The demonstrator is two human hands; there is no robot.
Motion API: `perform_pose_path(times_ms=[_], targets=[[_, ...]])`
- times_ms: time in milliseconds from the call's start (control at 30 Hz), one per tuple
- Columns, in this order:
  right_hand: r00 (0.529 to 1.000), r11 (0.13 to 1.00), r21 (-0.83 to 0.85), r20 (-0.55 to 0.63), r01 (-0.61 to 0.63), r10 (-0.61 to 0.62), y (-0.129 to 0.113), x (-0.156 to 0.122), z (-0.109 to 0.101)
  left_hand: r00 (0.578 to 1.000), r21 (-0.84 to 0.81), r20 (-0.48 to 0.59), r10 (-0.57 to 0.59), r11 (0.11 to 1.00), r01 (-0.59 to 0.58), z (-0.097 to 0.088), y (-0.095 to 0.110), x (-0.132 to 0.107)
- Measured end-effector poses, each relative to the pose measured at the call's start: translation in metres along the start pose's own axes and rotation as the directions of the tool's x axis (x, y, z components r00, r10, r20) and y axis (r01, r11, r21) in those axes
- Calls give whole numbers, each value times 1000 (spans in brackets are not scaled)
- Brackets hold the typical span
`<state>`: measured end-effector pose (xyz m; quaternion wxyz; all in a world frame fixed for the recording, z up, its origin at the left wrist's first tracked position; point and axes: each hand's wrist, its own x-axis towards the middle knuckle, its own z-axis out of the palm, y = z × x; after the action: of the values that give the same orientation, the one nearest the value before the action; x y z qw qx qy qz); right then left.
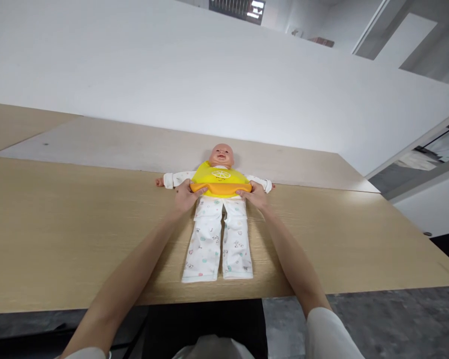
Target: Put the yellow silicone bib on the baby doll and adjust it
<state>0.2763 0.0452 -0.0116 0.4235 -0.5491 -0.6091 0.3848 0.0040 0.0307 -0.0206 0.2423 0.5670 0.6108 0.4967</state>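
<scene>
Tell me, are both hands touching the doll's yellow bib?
Touching. The head view shows the left hand and the right hand gripping opposite ends of the orange edge of the yellow bib.

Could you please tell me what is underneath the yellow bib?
The doll lies under the bib; its patterned trousers and white sleeves show beyond it. Its chest is covered and cannot be seen.

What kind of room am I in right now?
Probably an office or workroom, judging by the long wood-look table, the tall white partition behind it and the grey floor.
</scene>
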Motion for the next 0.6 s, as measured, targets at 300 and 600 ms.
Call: perform_pose_path(times_ms=[300,600], targets=[[997,999,45,-78,-13,16,-4,-1,7,999,-86,-22,42,995,-44,5,-3,-2],[989,1000,-10,-147,0,-2,0,5,12,955,-76,-262,141,983,-166,9,4,-2]])
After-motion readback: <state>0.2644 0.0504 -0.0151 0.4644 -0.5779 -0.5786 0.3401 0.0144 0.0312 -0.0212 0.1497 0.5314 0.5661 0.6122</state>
